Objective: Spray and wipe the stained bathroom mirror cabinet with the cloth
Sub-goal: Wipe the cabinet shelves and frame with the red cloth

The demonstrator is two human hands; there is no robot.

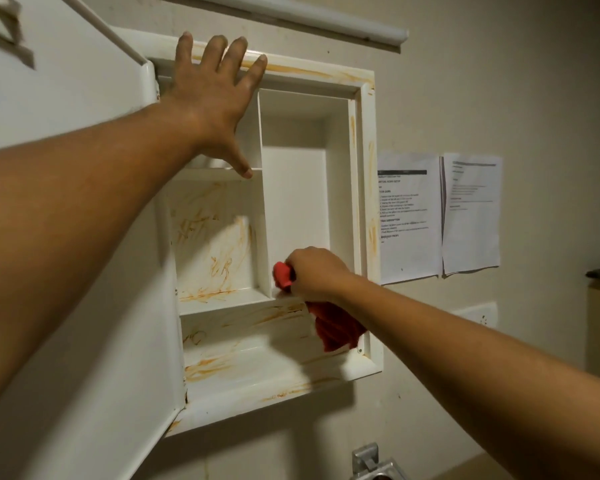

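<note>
red cloth (336, 329) bunched in right hand (314, 271), fingers curled round it, pressed to the floor of the tall right compartment of the white cabinet (360, 168). left hand (208, 98) flat on top frame, fingers spread wide. orange stains (215, 258) streak left compartment, lower shelf, frame.

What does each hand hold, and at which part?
The right hand grips the red cloth by its bunched upper part; the rest hangs below. The left hand holds nothing, resting flat on the cabinet frame.
</note>
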